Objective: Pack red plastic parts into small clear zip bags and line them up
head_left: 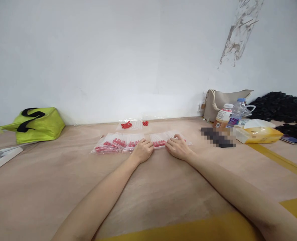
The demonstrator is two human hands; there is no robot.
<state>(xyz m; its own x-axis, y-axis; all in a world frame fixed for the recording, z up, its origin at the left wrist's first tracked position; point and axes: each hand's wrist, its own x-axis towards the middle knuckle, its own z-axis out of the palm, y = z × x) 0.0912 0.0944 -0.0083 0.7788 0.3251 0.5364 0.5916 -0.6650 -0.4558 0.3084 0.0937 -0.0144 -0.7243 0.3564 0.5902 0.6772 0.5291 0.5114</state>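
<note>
Several clear plastic bags (pixel 113 143) filled with small red pieces lie in a row on the wooden table (pixel 63 187). My left hand (pixel 142 150) rests on the near edge of a middle bag, fingers curled onto it. My right hand (pixel 178 146) lies flat on the bag (pixel 161 139) at the right end of the row, fingers pressing down on it. Behind the row lies another clear bag (pixel 130 126) with a few loose red pieces on it. Both forearms stretch out from the bottom of the view.
A lime green bag (pixel 35 124) with black handles sits at the far left by the wall. At the right stand a beige pouch (pixel 222 100), two bottles (pixel 230 115), a yellow tissue pack (pixel 260 134) and a heap of black parts (pixel 281 105). Yellow tape (pixel 276 157) marks the table.
</note>
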